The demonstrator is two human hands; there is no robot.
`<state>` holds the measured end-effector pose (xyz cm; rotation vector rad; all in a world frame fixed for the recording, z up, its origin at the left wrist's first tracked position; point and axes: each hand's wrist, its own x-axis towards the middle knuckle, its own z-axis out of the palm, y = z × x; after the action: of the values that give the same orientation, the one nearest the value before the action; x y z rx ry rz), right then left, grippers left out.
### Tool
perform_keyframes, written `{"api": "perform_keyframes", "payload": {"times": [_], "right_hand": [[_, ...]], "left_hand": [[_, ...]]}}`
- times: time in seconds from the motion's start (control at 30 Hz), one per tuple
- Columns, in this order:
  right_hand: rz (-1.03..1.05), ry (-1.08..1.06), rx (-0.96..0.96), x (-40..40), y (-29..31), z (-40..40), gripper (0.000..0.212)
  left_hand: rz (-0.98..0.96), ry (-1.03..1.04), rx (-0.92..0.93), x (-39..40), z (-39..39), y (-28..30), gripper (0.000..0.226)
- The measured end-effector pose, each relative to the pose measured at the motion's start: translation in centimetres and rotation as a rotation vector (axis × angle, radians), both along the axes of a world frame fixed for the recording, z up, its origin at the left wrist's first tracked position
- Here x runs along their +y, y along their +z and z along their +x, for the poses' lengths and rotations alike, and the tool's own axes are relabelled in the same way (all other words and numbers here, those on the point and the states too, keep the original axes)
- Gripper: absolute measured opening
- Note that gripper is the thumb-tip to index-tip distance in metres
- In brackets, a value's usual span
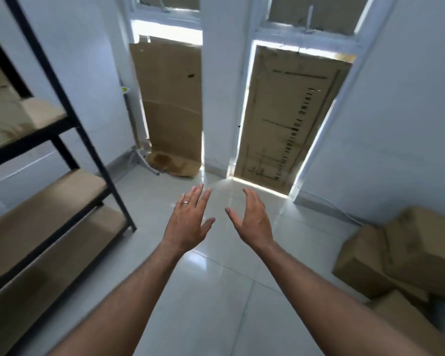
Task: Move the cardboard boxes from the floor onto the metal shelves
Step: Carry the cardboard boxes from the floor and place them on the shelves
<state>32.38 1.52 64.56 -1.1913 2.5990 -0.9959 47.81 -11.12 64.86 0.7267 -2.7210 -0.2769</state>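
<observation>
Brown cardboard boxes (406,255) lie piled on the tiled floor at the right, against the white wall. A black metal shelf unit (70,124) with tan boards stands at the left; cardboard (0,116) rests on its upper board. My left hand (188,222), a ring on one finger, and my right hand (252,222) are stretched out in front of me over the bare floor, palms facing each other, fingers spread. Neither hand holds anything. Both are well away from the boxes and the shelf.
Two flattened cardboard sheets (170,104) (290,119) lean upright against the windows at the back, with a white pillar (224,98) between them. Glossy white floor tiles (216,304) spread between the shelf and the box pile.
</observation>
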Motion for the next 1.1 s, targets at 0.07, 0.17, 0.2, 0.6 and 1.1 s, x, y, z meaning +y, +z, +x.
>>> {"api": "perform_keyframes", "payload": {"times": [0.07, 0.17, 0.2, 0.6, 1.1], "right_hand": [[-0.008, -0.059, 0.004, 3.9, 0.1, -3.4, 0.080], [-0.009, -0.165, 0.013, 9.7, 0.1, -8.2, 0.079], [-0.008, -0.201, 0.009, 11.5, 0.1, -9.7, 0.079], [-0.009, -0.643, -0.047, 26.2, -1.2, -26.2, 0.077], [-0.082, -1.101, -0.180, 33.5, -4.3, -40.0, 0.068]], "left_hand": [[-0.002, -0.063, 0.007, 2.8, -3.9, 0.4, 0.080], [0.008, -0.165, -0.001, 7.0, -10.0, 0.9, 0.080], [0.015, -0.202, -0.003, 8.2, -11.9, 1.1, 0.080], [0.065, -0.658, -0.056, 17.3, -35.8, 0.6, 0.079], [0.071, -1.026, -0.278, 22.3, -60.7, -1.2, 0.083]]}}
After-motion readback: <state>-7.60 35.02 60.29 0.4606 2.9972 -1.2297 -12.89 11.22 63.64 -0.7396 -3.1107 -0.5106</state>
